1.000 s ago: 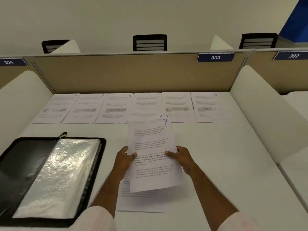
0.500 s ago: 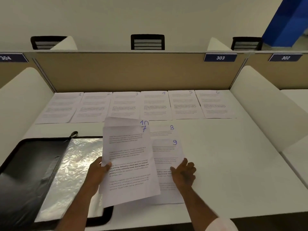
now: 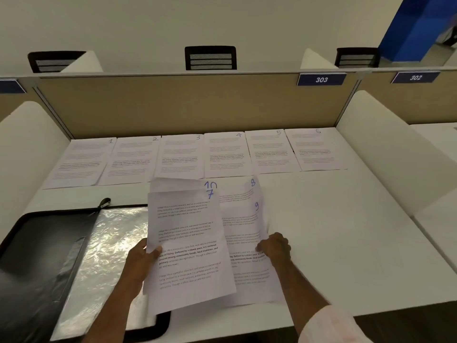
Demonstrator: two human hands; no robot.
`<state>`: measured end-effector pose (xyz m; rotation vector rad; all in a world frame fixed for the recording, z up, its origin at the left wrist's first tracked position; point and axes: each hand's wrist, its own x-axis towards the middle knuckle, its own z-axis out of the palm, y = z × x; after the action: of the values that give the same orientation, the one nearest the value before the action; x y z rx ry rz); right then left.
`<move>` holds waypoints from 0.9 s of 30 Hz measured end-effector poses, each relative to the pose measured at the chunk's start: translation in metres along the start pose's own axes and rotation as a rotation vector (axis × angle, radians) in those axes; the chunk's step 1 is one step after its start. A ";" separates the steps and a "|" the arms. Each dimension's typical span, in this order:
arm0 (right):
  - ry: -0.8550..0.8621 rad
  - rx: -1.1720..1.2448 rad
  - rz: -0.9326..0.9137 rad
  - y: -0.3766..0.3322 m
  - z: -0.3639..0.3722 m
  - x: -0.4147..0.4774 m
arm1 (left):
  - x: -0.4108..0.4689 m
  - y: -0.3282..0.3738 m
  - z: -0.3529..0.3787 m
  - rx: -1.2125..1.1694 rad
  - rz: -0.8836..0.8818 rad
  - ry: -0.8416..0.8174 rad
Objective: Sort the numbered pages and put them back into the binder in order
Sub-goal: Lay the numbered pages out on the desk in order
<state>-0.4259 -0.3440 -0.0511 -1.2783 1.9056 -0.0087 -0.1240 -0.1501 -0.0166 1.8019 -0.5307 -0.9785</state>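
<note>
**Sorting numbered pages at a study counter**

The left hand [image 3: 142, 258] grips page 7 [image 3: 188, 243] by its left edge, thumb on the printed face, and holds it lifted and tilted above the counter [image 3: 346, 231]. Page 10 [image 3: 178, 184] lies directly behind it, with only its top strip showing. The right hand [image 3: 274, 246], fingers curled, pinches the right edge of page 9 [image 3: 244, 219], which overlaps page 8 [image 3: 243, 191]. Both sit just right of page 7 and are partly hidden by it. Whether page 8 is also in that grip cannot be told. A row of six pages [image 3: 183, 157], numbered 1 to 6 from left to right, lies flat and edge to edge along the beige divider [image 3: 185, 105]. The binder [image 3: 49, 256] lies open at the counter's left front, a shiny plastic sleeve [image 3: 111, 243] uppermost, its right edge under page 7.
</note>
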 end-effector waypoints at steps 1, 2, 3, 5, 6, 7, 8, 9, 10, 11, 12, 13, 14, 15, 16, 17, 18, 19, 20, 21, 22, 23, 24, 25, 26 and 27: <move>-0.009 0.048 -0.007 0.001 -0.001 0.000 | 0.000 0.001 0.001 -0.003 0.003 0.000; -0.014 0.102 -0.015 0.002 -0.003 -0.002 | 0.000 0.003 0.002 -0.003 0.005 0.000; -0.009 0.160 -0.026 0.004 -0.005 -0.002 | 0.000 0.005 0.004 0.000 0.007 -0.003; 0.010 0.249 -0.057 0.009 -0.013 -0.003 | 0.001 0.009 0.009 0.009 0.017 -0.016; 0.021 0.256 -0.074 0.011 -0.017 -0.003 | 0.002 0.011 0.013 0.011 0.023 -0.021; 0.036 0.249 -0.091 0.014 -0.021 -0.002 | 0.003 0.013 0.017 0.014 0.028 -0.025; 0.050 0.244 -0.104 0.016 -0.027 -0.002 | 0.004 0.015 0.022 0.017 0.034 -0.033; 0.057 0.251 -0.109 0.020 -0.034 -0.003 | 0.005 0.017 0.028 0.020 0.043 -0.044; 0.068 0.269 -0.109 0.024 -0.043 -0.003 | 0.006 0.019 0.036 0.022 0.054 -0.058; 0.085 0.292 -0.108 0.029 -0.053 -0.001 | 0.007 0.021 0.045 0.025 0.058 -0.071; 0.102 0.312 -0.103 0.035 -0.064 0.000 | 0.008 0.023 0.055 0.029 0.058 -0.090; 0.121 0.331 -0.100 0.041 -0.076 0.001 | 0.009 0.024 0.067 0.042 0.054 -0.113; 0.140 0.344 -0.096 0.048 -0.088 0.003 | 0.010 0.026 0.081 0.055 0.052 -0.141; 0.155 0.363 -0.088 0.056 -0.101 0.006 | 0.011 0.028 0.095 0.068 0.048 -0.166; 0.171 0.381 -0.080 0.065 -0.114 0.011 | 0.011 0.031 0.111 0.080 0.047 -0.189; 0.183 0.394 -0.074 0.075 -0.128 0.016 | 0.010 0.033 0.129 0.095 0.048 -0.208; 0.194 0.399 -0.070 0.085 -0.142 0.022 | 0.007 0.035 0.147 0.108 0.052 -0.224; 0.203 0.400 -0.063 0.097 -0.155 0.030 | 0.004 0.037 0.167 0.123 0.055 -0.236; 0.214 0.393 -0.060 0.109 -0.169 0.038 | 0.001 0.039 0.187 0.135 0.058 -0.250; 0.224 0.386 -0.054 0.120 -0.182 0.047 | -0.003 0.040 0.207 0.143 0.058 -0.263; 0.234 0.382 -0.047 0.131 -0.196 0.055 | -0.006 0.041 0.228 0.150 0.057 -0.273; 0.241 0.377 -0.036 0.143 -0.210 0.065 | -0.010 0.042 0.248 0.155 0.050 -0.279; 0.246 0.372 -0.030 0.154 -0.223 0.075 | -0.014 0.042 0.269 0.154 0.040 -0.285; 0.248 0.369 -0.028 0.165 -0.236 0.085 | -0.020 0.042 0.291 0.147 0.028 -0.286; 0.249 0.368 -0.027 0.175 -0.248 0.096 | -0.025 0.042 0.312 0.134 0.016 -0.283; 0.247 0.364 -0.025 0.184 -0.259 0.107 | -0.032 0.042 0.332 0.119 0.006 -0.277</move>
<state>-0.7445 -0.4441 -0.0235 -1.0893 1.9786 -0.5246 -0.4093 -0.3281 -0.0313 1.7768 -0.7793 -1.2238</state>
